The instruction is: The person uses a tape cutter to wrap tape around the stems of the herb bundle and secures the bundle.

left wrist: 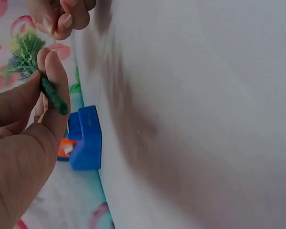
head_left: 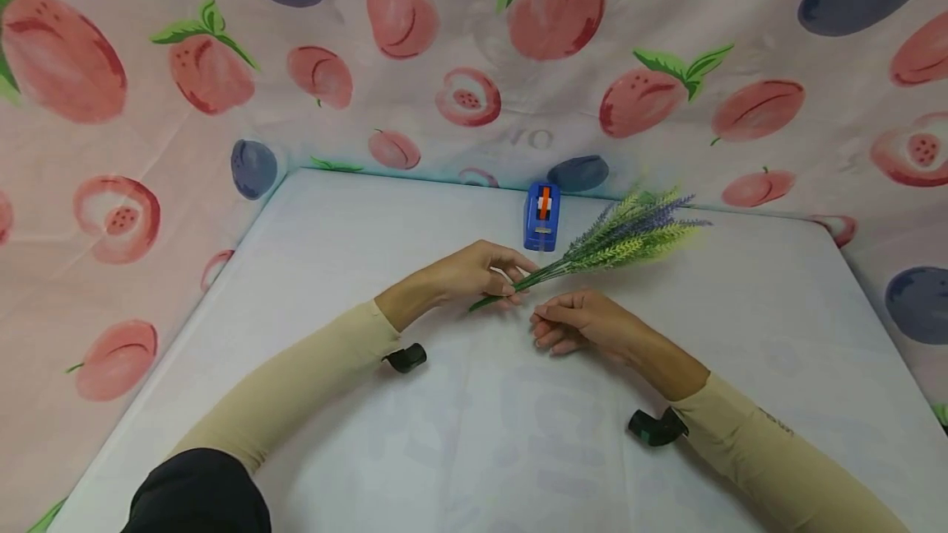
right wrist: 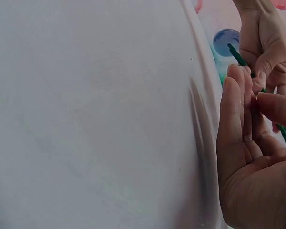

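Note:
A bunch of artificial flowers (head_left: 629, 229), with green, yellow-green and purple sprigs, slants up to the right in the head view. My left hand (head_left: 481, 270) pinches its green stems between thumb and fingers, and the stem end (left wrist: 55, 98) sticks out past them in the left wrist view. Just below and to the right is my right hand (head_left: 585, 323), apart from the stems. Its thumb (right wrist: 274, 107) and forefinger come together at the tips; whether something thin or clear lies between them cannot be made out. A blue tape dispenser (head_left: 542, 216) with an orange hub stands behind the hands.
A white cloth covers the table (head_left: 474, 434). Behind and to the left hangs a pink curtain (head_left: 474, 31) printed with fruit, meeting the table's back edge near the dispenser. A black wrist camera (head_left: 407, 358) sits under the left sleeve, another camera (head_left: 655, 428) under the right.

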Motion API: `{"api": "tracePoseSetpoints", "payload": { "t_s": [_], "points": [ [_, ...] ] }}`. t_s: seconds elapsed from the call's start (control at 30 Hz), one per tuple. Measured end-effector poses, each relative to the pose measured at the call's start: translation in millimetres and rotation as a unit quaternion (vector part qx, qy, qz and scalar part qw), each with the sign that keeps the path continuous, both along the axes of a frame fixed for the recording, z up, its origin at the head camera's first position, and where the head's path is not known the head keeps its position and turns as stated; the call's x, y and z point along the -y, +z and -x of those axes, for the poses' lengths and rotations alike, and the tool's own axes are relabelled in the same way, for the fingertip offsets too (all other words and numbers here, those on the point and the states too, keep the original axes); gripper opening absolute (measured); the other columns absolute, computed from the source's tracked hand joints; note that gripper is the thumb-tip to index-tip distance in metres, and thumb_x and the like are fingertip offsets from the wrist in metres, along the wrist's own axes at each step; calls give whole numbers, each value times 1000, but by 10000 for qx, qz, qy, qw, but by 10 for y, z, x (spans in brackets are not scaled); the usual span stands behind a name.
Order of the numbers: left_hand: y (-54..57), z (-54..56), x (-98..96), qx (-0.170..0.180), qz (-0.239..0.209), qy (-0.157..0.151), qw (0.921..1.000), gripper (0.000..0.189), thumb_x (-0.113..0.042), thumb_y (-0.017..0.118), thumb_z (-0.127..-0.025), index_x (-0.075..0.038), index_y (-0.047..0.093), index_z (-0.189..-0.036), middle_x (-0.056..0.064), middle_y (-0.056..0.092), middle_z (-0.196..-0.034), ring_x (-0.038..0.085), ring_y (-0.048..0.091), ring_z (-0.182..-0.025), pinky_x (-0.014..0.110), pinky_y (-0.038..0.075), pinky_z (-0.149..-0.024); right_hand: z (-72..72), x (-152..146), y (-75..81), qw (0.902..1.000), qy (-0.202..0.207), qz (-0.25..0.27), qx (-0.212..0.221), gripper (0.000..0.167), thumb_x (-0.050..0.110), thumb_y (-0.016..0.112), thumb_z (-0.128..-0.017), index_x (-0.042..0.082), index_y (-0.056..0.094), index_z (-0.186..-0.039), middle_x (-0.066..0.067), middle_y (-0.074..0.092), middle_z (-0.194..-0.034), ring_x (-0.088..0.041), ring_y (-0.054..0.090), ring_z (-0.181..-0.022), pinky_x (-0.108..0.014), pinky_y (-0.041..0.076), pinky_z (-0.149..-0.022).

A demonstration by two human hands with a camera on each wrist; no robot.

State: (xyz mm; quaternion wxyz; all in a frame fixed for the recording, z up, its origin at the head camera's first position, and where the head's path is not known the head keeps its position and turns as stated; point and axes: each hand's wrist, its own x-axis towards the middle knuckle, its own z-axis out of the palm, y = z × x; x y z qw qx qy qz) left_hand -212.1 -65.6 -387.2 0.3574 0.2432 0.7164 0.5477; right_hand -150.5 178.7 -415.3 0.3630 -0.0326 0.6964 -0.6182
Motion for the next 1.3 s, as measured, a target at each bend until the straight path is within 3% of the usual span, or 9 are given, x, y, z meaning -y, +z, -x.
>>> {"api": "tracePoseSetpoints", "payload": {
  "t_s": [0.53,0.73,0.87,1.0,1.07,1.1,1.17,1.23,1.3],
  "points": [
    [-27,-38,-213,-330,135,-170,9992,38,16,52,-95,4,66,-127,24,71,-111,19,71,-89,37,57,-88,-72,29,61,9998,-111,17,-139,40,21,50,-108,-12,60,-129,-6,75,-93,-16,74,-85,-33,61,-77],
    [-40,-33,-240,-471,254,-152,9985,34,12,56,-95,4,69,-124,17,71,-120,16,68,-91,32,57,-84,-100,35,72,9993,-248,-38,-293,39,20,49,-109,-14,60,-127,-9,75,-94,-17,74,-83,-34,61,-77],
    [-48,-39,-268,-532,403,-101,9977,34,12,59,-93,3,71,-124,14,72,-122,12,66,-91,27,55,-80,-102,36,111,9977,-348,-243,-521,37,17,49,-108,-14,61,-126,-11,75,-92,-19,75,-82,-37,61,-78],
    [-46,-45,-292,-266,245,-1,9993,36,15,56,-93,5,67,-126,17,72,-119,17,70,-92,30,58,-82,-84,54,185,9892,-389,-881,-1108,33,17,51,-107,-10,68,-115,-11,74,-85,-22,75,-77,-39,62,-73],
    [-40,-46,-300,-122,148,64,9998,39,17,54,-93,7,61,-130,18,72,-117,20,71,-91,32,58,-82,-69,74,227,9721,-245,-1471,-1810,31,19,53,-106,-4,72,-105,-7,72,-75,-21,72,-68,-36,60,-66],
    [-37,-45,-304,19,65,112,9999,41,18,53,-93,8,57,-132,20,72,-117,22,72,-91,34,59,-83,-62,88,248,9571,-159,-1809,-2259,29,20,55,-105,-2,73,-99,-5,70,-69,-20,70,-63,-34,59,-62],
    [-29,-44,-310,159,-3,214,9996,44,19,51,-93,9,50,-136,21,71,-118,24,73,-90,34,59,-82,-50,122,287,9143,-31,-2512,-3177,25,21,60,-102,4,73,-89,0,65,-60,-17,63,-53,-32,52,-53],
    [-23,-43,-315,315,-25,326,9990,46,19,53,-93,8,45,-137,22,70,-119,27,73,-90,35,59,-82,-39,156,311,8593,38,-3168,-4016,20,22,65,-100,7,70,-87,3,60,-56,-13,55,-48,-30,44,-48],
    [-19,-43,-315,479,-52,426,9979,47,18,55,-94,6,43,-138,22,70,-120,31,74,-93,36,59,-84,-30,188,325,8173,11,-3613,-4489,15,22,68,-97,8,68,-91,4,59,-57,-11,50,-47,-29,40,-45]
  ]
}}
